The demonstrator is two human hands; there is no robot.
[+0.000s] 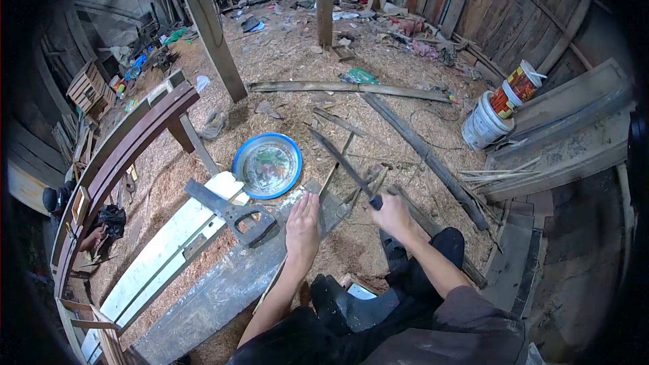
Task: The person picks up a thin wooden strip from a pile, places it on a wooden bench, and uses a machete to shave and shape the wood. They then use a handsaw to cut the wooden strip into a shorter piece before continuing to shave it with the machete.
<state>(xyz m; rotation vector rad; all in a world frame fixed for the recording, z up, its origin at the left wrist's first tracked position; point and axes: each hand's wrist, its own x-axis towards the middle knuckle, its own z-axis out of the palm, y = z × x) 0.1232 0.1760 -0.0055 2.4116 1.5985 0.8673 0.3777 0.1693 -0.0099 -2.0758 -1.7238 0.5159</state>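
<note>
My right hand (394, 217) is closed around the dark handle of a machete (345, 165). Its long blade points up and to the left, over the littered ground. My left hand (302, 226) lies flat with its fingers stretched out on a grey worn plank (223, 287). A thin wooden strip (330, 176) runs out beyond the left fingertips; whether the palm presses on it is hidden. Left of that hand, a handsaw (250, 224) rests across a white board (162, 247). Just ahead stands a round metal basin (267, 166) with a blue rim.
A curved wooden frame (128, 145) stands at the left, with another person's hand (93, 238) behind it. Stacked buckets (490, 122) stand at the right. Long timbers (426, 152) lie on the shavings-covered ground, and a post (325, 7) rises at the back.
</note>
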